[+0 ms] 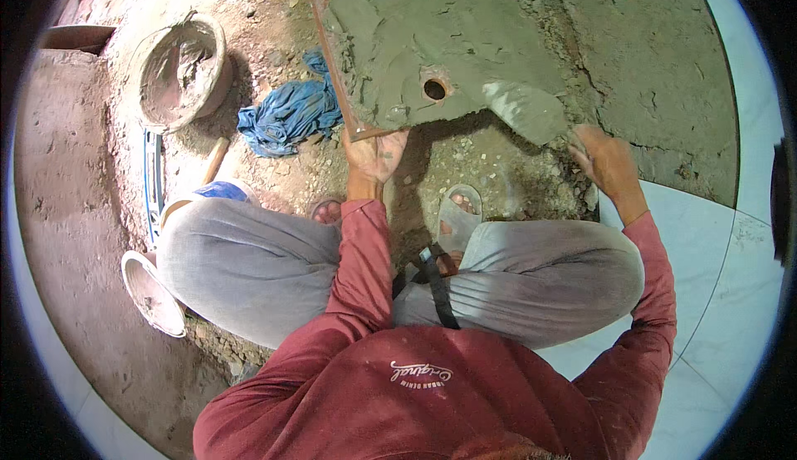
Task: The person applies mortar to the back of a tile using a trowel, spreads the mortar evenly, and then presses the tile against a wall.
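A tile with a reddish-brown edge, its upper face spread with wet grey mortar, is lifted at its near side and casts a shadow on the ground. A round hole passes through it. My left hand supports the near left corner from below, palm up, its fingertips hidden under the tile. In my right hand, fingers closed round the handle, is a trowel. Its mortar-smeared blade lies against the coated face at the near right corner.
Left of the tile lies a crumpled blue cloth. Beyond it stands a mortar-caked bucket, with a wooden handle and a blue-edged tool nearer. A white container tilts beside my left knee. Pale floor tiles border the right.
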Available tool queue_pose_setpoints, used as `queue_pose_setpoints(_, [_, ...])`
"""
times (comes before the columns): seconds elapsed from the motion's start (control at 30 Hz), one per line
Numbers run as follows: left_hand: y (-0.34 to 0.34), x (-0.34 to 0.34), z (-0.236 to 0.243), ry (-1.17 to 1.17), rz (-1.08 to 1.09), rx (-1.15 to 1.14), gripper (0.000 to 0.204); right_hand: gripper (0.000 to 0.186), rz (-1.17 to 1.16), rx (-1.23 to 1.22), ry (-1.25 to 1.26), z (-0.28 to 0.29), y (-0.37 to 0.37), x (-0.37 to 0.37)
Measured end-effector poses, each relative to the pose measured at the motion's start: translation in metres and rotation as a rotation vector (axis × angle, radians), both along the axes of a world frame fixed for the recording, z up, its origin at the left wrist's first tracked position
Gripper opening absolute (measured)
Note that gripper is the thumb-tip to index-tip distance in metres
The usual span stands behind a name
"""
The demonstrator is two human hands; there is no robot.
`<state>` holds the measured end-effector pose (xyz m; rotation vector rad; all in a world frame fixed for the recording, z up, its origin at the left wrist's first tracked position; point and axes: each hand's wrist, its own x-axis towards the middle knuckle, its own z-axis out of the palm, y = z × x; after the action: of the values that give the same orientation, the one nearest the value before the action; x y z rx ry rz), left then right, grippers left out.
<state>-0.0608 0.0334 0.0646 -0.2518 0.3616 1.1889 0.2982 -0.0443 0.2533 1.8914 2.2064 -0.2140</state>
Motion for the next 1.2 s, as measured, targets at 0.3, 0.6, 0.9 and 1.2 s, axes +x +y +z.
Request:
queue_pose_setpoints(0.3, [0.0, 0.005, 0.003, 0.02, -0.01, 0.033, 0.053, 0.027, 0.156, 0.089, -0.123, -0.032, 0.014, 0.007])
queue_pose_setpoints(0.6, [-0.007, 0.008, -0.006, -0.001, -0.018, -0.016, 0.054, 0.088, -0.841, -0.654, 0.82, -0.024, 0.081, -0.028])
queue_pose_setpoints(0.9, [-0.008, 0.01, -0.003, -0.046, 0.007, -0.046, 0.053, 0.094, -0.729, -0.886, 0.998, -0.041, 0.116, -0.062])
queue_pose_setpoints(1.2, [-0.006, 0.009, -0.013, 0.058, -0.018, -0.031, 0.056, 0.04, 0.376, 0.008, 0.054, -0.054, 0.137, -0.023])
